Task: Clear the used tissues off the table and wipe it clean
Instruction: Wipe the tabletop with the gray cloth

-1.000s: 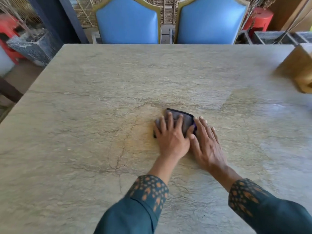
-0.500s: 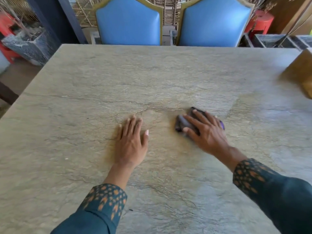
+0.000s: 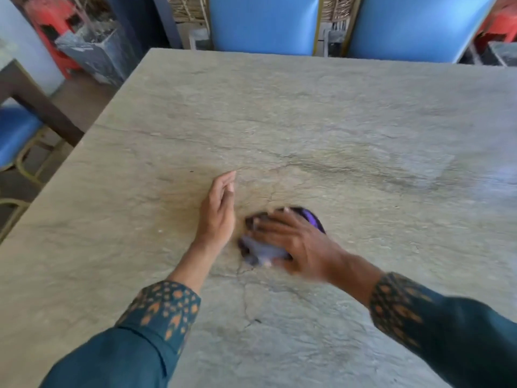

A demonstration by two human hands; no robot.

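A dark grey and purple cloth [image 3: 261, 252] lies bunched on the stone table [image 3: 335, 121], near its middle. My right hand [image 3: 293, 242] presses flat on top of the cloth, fingers spread and pointing left; it looks blurred. My left hand [image 3: 219, 211] is just left of the cloth, tilted on its edge with fingers straight and together, holding nothing. No tissues are in view.
Two blue chairs [image 3: 264, 23] stand at the table's far edge. Another blue chair seat [image 3: 16, 138] sits off the left edge. A grey stone planter [image 3: 92, 54] and a red stool [image 3: 53, 21] stand on the floor at far left.
My right hand has slid the cloth leftward toward me. My left hand, first flat on the cloth, let go, moved left, then rose onto its edge. The view has swung left.
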